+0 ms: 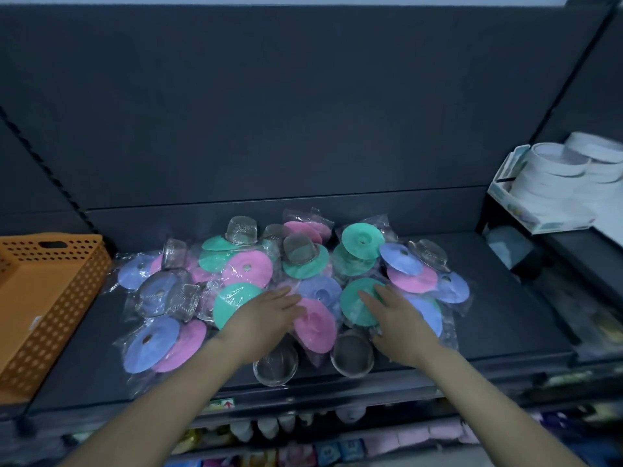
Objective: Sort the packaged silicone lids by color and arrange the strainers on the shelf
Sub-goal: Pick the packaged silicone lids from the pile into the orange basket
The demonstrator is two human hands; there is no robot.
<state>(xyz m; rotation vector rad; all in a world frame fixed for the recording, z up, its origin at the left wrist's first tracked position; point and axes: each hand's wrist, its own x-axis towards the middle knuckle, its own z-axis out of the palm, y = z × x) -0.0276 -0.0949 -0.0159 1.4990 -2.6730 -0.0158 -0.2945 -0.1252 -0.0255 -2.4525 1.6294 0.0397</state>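
A heap of bagged silicone lids in green, pink and blue covers the middle of the dark shelf (505, 298). Metal mesh strainers lie mixed among them, one on top at the back (241, 230) and two at the front edge (275, 365) (352, 354). My left hand (266, 318) rests flat, fingers apart, between a green lid (232, 298) and a pink lid (315, 326). My right hand (394, 315) lies open on another green lid (357, 306). Neither hand grips anything.
An orange perforated basket (43, 298) stands at the left end of the shelf. White round containers in a display box (553, 183) sit on the neighbouring shelf at right. Lower shelves with packaged goods show below the front edge.
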